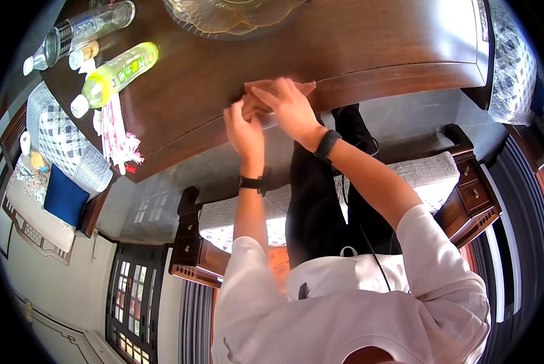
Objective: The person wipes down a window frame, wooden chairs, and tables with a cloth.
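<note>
A thin reddish-brown cloth (307,87) lies bunched at the front edge of the dark wooden table (211,67). My right hand (289,109) is over it, fingers bent and closed on its folds. My left hand (244,130) is beside it with curled fingers, gripping the cloth's left part near the table edge. The fingertips of both hands are partly hidden by the folds. Each wrist wears a dark band.
Bottles stand to the left: a green-yellow drink bottle (123,71) and a clear bottle (90,30). Pink-white tassels (120,136) hang over the table's left corner. A scalloped glass dish (223,21) sits at the far side. Behind my legs is a bench (405,173).
</note>
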A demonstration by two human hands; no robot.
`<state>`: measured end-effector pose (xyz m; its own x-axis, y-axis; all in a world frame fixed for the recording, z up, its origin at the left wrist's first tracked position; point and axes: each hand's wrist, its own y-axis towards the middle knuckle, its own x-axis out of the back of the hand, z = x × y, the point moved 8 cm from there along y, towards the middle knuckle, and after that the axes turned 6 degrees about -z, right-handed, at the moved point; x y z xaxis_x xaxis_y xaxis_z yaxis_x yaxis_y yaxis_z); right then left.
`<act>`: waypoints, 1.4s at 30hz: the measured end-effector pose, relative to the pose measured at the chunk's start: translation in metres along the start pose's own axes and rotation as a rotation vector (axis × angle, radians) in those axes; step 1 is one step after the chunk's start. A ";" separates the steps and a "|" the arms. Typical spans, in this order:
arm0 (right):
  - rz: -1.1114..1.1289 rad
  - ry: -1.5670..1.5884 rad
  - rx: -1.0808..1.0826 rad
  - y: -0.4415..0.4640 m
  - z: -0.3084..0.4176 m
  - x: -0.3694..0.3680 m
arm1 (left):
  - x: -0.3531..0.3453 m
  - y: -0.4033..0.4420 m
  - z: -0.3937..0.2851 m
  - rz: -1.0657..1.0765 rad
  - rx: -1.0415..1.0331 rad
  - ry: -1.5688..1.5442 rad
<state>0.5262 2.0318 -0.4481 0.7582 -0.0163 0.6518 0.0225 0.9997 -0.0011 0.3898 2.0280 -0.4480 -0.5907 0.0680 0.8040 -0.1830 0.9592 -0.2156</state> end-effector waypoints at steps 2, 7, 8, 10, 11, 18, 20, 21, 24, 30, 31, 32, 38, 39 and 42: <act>-0.041 0.007 0.037 0.015 -0.006 0.003 | -0.004 0.015 -0.014 -0.024 -0.027 -0.004; -0.038 -0.038 -0.065 0.047 -0.034 0.042 | -0.030 0.046 -0.059 -0.031 -0.078 -0.073; -0.054 -0.036 -0.060 0.052 -0.034 0.059 | -0.039 0.048 -0.070 -0.003 -0.083 -0.078; -0.073 -0.044 -0.097 0.047 -0.051 0.074 | -0.051 0.046 -0.091 0.059 -0.084 -0.113; -0.075 -0.080 -0.113 0.038 -0.065 0.076 | -0.058 0.041 -0.096 0.077 -0.106 -0.121; 0.101 -0.103 -0.175 -0.035 -0.076 0.078 | -0.065 -0.028 -0.075 0.178 -0.174 -0.132; 0.137 -0.055 -0.152 -0.054 -0.071 0.067 | -0.059 -0.047 -0.061 0.215 -0.154 -0.119; 0.162 -0.029 -0.154 -0.060 -0.068 0.062 | -0.054 -0.053 -0.054 0.220 -0.126 -0.110; 0.182 -0.040 -0.061 -0.051 -0.050 0.051 | -0.044 -0.054 -0.041 0.226 -0.039 -0.109; 0.140 0.008 -0.049 0.005 -0.034 0.049 | -0.031 -0.013 -0.054 0.084 -0.037 -0.039; 0.143 -0.003 -0.035 0.011 -0.036 0.046 | -0.032 -0.006 -0.054 0.075 -0.039 -0.035; 0.144 -0.015 -0.020 0.018 -0.039 0.043 | -0.034 0.002 -0.054 0.065 -0.041 -0.033; 0.066 0.020 0.007 0.072 -0.037 0.047 | -0.033 0.052 -0.071 -0.033 -0.070 0.006; 0.049 -0.001 0.011 0.080 -0.037 0.048 | -0.034 0.060 -0.072 -0.042 -0.074 -0.011; 0.019 -0.046 0.024 0.101 -0.044 0.044 | -0.029 0.082 -0.088 -0.060 -0.078 -0.054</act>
<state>0.5904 2.1309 -0.4531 0.7273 0.0027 0.6864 -0.0073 1.0000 0.0039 0.4609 2.1284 -0.4400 -0.6223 -0.0032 0.7828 -0.1591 0.9796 -0.1225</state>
